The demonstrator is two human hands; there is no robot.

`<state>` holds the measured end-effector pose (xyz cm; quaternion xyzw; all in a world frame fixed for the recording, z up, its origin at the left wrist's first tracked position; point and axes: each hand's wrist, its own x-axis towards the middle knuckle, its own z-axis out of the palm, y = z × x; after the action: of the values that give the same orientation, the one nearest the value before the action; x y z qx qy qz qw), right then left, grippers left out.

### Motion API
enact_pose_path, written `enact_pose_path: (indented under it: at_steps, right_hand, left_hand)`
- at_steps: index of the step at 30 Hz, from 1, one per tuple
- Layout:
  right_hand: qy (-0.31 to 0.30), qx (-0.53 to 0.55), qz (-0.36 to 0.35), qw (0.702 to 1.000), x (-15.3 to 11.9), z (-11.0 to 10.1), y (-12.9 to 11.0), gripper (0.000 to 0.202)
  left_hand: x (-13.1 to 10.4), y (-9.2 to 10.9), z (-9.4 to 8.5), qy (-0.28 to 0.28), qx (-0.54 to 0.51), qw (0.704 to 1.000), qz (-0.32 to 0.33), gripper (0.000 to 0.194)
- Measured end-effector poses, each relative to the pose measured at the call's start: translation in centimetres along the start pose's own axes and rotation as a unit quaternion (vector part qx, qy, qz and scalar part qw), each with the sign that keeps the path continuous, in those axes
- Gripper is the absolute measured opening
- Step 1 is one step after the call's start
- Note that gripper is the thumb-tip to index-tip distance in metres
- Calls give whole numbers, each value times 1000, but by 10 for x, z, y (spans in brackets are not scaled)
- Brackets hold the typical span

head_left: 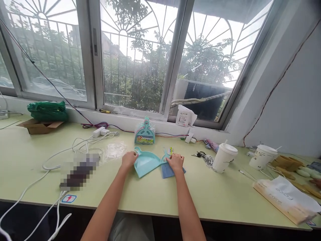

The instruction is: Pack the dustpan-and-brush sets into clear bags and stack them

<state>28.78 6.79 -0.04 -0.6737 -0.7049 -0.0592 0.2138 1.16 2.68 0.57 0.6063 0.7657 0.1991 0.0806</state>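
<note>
A light teal dustpan (147,163) lies on the table in front of me. My left hand (129,159) is closed at its left edge near the handle, fingertips on the rim. Just right of it is a small hand brush (168,170) with blue bristles and a teal head. My right hand (176,162) grips the brush from above, covering part of it. A yellow-green label (171,151) shows behind my right fingers. Farther back, by the window wall, stands a stack of packaged dustpan and brush sets (144,133) in plastic wrap.
Clear plastic bags (115,150) and white cables (86,142) lie to the left, with a cardboard box (41,126) behind. On the right are keys (199,154), white lidded cups (224,158) and a tissue pack (286,197). The table's front edge (150,213) is near me.
</note>
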Motion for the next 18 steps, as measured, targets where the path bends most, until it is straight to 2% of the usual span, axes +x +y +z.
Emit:
enact_pose_path:
  at_steps: [3,8,11,14,16,18]
  right_hand:
    - [-59,-22,10,998,-2,7,0,20]
    - [-77,-5,20,997,0,8,-2,18]
    - [-46,30,25,998,1,4,-5,18]
    - [3,94,-11,996,-2,2,-17,22]
    - [6,122,-55,991,-7,4,-29,24]
    - [-11,114,-92,989,-12,10,-40,23]
  left_hand:
    - [-2,-1,5,24,40,999,17,40]
    - [-1,-4,10,27,35,999,25,31]
    - [-1,-4,11,31,39,999,20,28]
    - [-4,4,15,33,32,999,16,29]
    - [-9,14,20,20,5,999,47,31]
    - [-16,25,26,-24,-49,989,138,37]
